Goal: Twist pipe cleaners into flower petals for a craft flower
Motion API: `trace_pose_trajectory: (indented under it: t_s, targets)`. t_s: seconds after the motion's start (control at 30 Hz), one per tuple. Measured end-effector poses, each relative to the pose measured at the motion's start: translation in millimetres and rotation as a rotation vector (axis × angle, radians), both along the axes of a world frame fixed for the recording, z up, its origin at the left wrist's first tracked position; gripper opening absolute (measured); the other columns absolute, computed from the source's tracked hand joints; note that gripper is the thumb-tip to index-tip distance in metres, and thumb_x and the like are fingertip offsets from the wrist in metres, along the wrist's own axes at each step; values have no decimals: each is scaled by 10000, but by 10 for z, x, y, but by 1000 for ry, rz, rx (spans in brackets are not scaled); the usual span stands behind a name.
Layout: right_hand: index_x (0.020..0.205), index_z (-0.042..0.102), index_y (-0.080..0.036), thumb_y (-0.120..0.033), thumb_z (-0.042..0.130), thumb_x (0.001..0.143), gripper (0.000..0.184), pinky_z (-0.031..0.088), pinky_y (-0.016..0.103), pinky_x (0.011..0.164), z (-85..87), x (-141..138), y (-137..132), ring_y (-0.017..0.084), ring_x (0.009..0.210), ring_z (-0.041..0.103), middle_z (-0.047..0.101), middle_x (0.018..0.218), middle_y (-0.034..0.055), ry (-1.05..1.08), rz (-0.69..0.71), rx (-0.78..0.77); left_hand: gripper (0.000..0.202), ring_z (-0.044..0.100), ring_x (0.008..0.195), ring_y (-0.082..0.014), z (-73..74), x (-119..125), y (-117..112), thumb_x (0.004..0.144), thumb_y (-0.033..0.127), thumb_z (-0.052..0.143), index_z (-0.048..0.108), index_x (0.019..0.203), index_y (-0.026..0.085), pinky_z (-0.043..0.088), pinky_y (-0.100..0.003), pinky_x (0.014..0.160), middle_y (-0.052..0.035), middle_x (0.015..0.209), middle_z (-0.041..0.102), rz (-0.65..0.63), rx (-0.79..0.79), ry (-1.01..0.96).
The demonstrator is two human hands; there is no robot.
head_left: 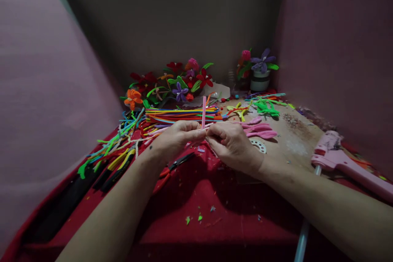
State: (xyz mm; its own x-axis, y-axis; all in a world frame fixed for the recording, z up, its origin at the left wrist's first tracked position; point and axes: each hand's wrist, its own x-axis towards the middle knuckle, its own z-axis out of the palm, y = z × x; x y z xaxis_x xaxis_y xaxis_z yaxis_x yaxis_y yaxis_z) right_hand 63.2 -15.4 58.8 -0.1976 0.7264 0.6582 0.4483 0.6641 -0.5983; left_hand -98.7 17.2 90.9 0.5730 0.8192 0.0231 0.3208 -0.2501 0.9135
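A pink pipe cleaner (pixel 204 111) stands upright above the fingertips of my two hands, which meet over the middle of the table. My left hand (pixel 184 134) pinches it low down between thumb and fingers. Right against it, my right hand (pixel 229 142) is closed in a pinch at the lower end, where fingers hide the strip. Behind the hands lies a bundle of colourful pipe cleaners (pixel 184 114). Pink looped pipe cleaner petals (pixel 262 131) lie just beyond my right hand. Below my left hand rest red-handled scissors (pixel 176 163).
Pliers with yellow and black handles (pixel 119 166) lie at left. A pink glue gun (pixel 334 155) with a glue stick rests at right on a brown board (pixel 291 131). Pipe cleaner flowers (pixel 179 90) and a striped pot (pixel 260 81) stand at the back. Scraps litter the red cloth (pixel 227 221).
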Motion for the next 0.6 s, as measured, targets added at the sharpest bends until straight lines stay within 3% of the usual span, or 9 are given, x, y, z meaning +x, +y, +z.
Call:
trace_pose_trajectory:
  t_s: [0.1,0.3,0.37,0.5,0.6]
  targets:
    - [615,563,-137,-108,508,763,161,369,243,593,-12,1,14,109,587,505,593,620,30,-33,-40,54,224,450,599,-96,-40,1,22,725,332,612,567,687,116,378,-238,614,-5,647,510,11,-128,-121]
    - [682,611,-137,-169,514,810,164,377,227,544,-16,13,61,101,541,499,587,590,10,11,10,-98,212,417,567,-69,0,12,3,721,327,613,548,717,125,337,-198,550,26,644,496,84,11,-48]
    - [724,622,-138,-175,508,822,155,404,240,580,0,24,54,115,591,522,601,633,24,57,-6,-8,216,403,564,-69,22,4,-6,749,341,580,538,725,131,325,-196,537,34,638,477,101,105,39]
    - [834,654,-156,-151,495,832,160,425,305,737,39,53,53,170,798,523,634,814,76,-26,-111,389,207,429,610,-89,54,3,-18,785,329,513,551,765,126,357,-216,575,20,674,493,40,209,191]
    - [844,678,-173,-172,495,842,183,412,340,763,39,68,90,189,819,497,646,839,80,-215,-84,419,193,430,628,-94,72,11,-28,780,307,504,556,760,123,360,-218,584,13,688,496,-14,252,240]
